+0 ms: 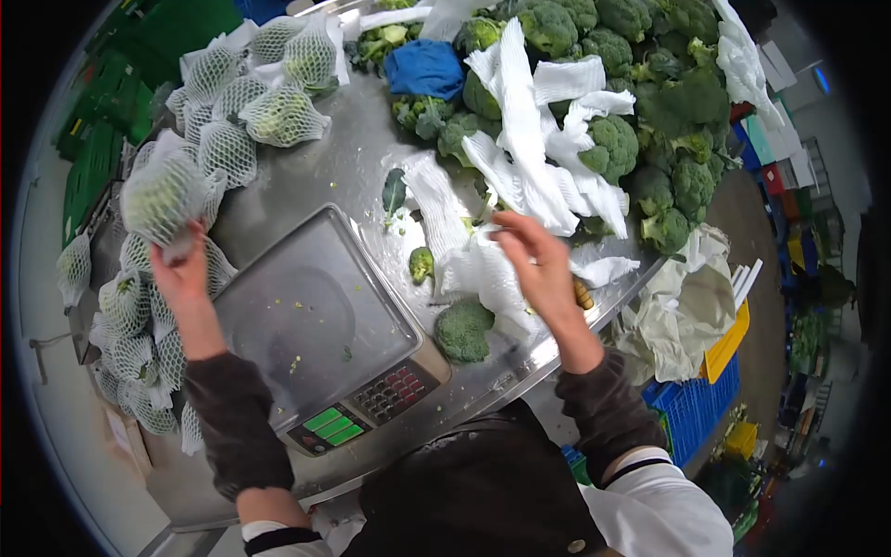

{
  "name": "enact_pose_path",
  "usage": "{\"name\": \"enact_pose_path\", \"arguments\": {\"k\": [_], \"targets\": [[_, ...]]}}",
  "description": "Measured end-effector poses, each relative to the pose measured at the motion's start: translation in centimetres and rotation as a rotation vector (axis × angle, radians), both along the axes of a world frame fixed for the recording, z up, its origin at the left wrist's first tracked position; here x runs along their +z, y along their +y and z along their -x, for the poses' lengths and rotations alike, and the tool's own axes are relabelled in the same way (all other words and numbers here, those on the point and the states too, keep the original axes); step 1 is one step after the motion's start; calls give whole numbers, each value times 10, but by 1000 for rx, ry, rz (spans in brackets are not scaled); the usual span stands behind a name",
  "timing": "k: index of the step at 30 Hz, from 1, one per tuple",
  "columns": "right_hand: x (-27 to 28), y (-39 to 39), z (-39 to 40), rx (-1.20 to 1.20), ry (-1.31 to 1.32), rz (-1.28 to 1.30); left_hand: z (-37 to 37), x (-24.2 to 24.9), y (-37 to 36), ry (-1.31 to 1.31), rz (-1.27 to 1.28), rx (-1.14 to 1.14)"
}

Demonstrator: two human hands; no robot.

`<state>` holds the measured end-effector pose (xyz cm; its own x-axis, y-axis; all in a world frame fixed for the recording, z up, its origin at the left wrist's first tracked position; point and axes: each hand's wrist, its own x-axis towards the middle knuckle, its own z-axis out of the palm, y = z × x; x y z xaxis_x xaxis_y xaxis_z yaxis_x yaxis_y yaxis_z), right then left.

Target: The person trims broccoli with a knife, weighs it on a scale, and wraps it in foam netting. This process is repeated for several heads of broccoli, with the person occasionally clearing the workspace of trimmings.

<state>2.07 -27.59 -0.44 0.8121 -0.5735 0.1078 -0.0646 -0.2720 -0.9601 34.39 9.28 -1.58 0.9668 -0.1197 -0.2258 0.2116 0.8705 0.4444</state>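
Observation:
My left hand (186, 269) is closed on the lower end of a broccoli head in a white foam net (165, 200), raised over a heap of other netted broccoli at the left. Below it to the right lies a digital scale (316, 316) with green crumbs on its steel pan. My right hand (541, 269), fingers bent and apart, is over white foam nets (483, 278) on the steel table. Close to that hand are a bare broccoli head (464, 331) and a striped yellow-brown object (583, 294), partly hidden.
Bare broccoli (682, 107) is piled at the back right, with loose foam nets (529, 121) and a blue cloth (424, 70) on top. Netted broccoli (227, 153) covers the table's left side. Green crates (116, 93) stand beyond; a blue crate (710, 408) is at right.

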Motion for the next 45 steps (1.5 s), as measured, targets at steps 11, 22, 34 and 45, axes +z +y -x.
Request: {"name": "enact_pose_path", "arguments": {"k": [11,22,34,45], "targets": [[-14,-18,78,-179,235,236,-145,-5,110,-133,224,265],[-14,-234,-3,-450,176,355,45,19,16,-226,-187,-374],[72,-92,35,-471,-178,1199,280,44,-153,-297,-578,-876],[59,90,43,473,-441,308,277,58,-124,-139,-534,-102]]}}
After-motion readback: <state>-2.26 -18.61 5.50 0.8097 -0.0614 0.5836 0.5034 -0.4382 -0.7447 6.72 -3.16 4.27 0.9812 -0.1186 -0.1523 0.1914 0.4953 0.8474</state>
